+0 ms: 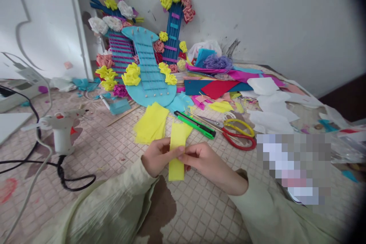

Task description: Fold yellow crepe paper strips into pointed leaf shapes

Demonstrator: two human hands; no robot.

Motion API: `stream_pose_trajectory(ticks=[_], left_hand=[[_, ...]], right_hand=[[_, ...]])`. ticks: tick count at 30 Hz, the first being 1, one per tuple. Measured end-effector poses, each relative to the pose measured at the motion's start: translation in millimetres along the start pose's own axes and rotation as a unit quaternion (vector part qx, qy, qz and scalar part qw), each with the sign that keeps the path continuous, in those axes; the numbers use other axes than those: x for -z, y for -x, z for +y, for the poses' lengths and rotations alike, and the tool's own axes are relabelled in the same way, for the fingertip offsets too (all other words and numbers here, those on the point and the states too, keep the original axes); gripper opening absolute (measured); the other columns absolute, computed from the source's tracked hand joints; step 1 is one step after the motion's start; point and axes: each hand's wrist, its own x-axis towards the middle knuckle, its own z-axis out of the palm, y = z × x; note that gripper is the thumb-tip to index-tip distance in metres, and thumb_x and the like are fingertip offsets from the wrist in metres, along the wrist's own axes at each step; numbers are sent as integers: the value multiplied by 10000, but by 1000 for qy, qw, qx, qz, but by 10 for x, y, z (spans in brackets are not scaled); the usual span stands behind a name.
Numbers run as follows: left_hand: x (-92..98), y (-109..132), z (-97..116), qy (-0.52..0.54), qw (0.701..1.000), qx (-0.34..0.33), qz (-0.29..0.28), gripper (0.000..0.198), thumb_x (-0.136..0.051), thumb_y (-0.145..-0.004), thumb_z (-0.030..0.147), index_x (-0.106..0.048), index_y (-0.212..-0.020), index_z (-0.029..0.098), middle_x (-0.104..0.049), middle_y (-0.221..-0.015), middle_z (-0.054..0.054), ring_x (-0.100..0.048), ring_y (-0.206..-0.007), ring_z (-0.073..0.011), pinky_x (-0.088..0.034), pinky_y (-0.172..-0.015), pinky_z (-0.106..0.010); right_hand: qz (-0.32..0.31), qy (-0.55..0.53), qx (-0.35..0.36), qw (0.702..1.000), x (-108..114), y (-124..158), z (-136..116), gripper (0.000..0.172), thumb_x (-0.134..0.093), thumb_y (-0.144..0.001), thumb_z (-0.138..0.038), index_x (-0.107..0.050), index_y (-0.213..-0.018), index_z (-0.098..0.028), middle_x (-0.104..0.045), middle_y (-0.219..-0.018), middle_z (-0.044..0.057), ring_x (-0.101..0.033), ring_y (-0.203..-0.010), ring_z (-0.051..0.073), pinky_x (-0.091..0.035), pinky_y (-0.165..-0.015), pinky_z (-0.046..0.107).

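Observation:
A yellow crepe paper strip (176, 169) is pinched upright between my two hands, over the near middle of the table. My left hand (160, 155) grips its left edge, thumb across the front. From the other side my right hand (204, 162) holds the strip, its thumb meeting the left one at the middle. Just beyond my left hand lies a fanned stack of yellow paper pieces (151, 122). Behind the strip, a green utility knife (196, 124) lies slantwise. Scissors (238, 137) with red and yellow handles rest to its right.
A white glue gun (61, 131) with a black cord stands at left. Decorated blue guitar shapes (148, 65) with paper flowers lean at the back wall. Coloured felt sheets (220, 88), purple yarn (219, 62) and white paper scraps (273, 108) crowd the right rear. A blurred patch covers the right side.

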Motion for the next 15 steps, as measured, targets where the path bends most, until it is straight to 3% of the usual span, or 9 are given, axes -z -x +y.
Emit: stream_pose_trajectory(ticks=[15], left_hand=[[83, -21, -8, -13, 995, -10, 99, 255, -641, -615, 346, -561, -518, 124, -457, -435, 37, -382, -398, -47, -273, -368, -157]], right_hand=[[-61, -41, -31, 997, -88, 49, -46, 331, -564, -710, -423, -641, -649, -107, -646, -593, 42, -597, -538, 111, -470, -540, 235]])
